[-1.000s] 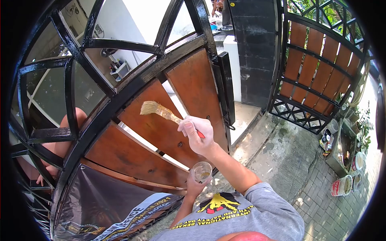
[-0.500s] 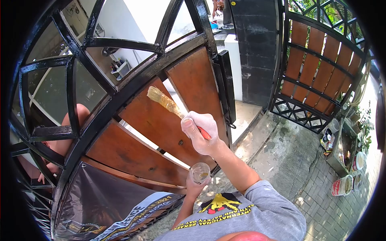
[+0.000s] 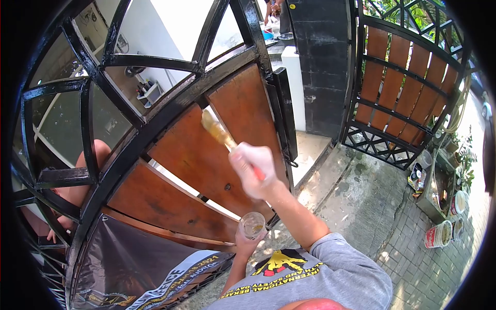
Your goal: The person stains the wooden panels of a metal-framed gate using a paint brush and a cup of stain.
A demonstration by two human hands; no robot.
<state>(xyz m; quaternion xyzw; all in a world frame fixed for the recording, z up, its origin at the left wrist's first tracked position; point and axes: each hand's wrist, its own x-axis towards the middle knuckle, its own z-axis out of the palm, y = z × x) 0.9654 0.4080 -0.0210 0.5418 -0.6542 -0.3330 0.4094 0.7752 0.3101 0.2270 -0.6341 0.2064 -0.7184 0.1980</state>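
Observation:
My right hand [image 3: 253, 168] is closed around a paintbrush [image 3: 219, 133] with a red-tipped handle. The pale bristles point up and away, overlapping the gap between two brown wooden boards [image 3: 240, 111] of a black-framed gate. Lower down, my left hand [image 3: 248, 243] grips a clear jar [image 3: 252, 225] by its side, and a little liquid shows at the bottom. The jar is in front of the lower edge of the boards. The boards are stained a glossy reddish brown, with light showing through the slots between them.
Black metal bars [image 3: 150, 61] form the gate's upper part. A dark printed banner [image 3: 139, 253] hangs at lower left. Behind the bars are another person's leg and hand [image 3: 64, 222]. A second gate [image 3: 398, 77], a planter and used buckets [image 3: 438, 234] stand at right.
My right hand has moved slightly left and down, and the brush has turned more upright, its bristles shifting from a board toward the slot. The jar stays in my left hand.

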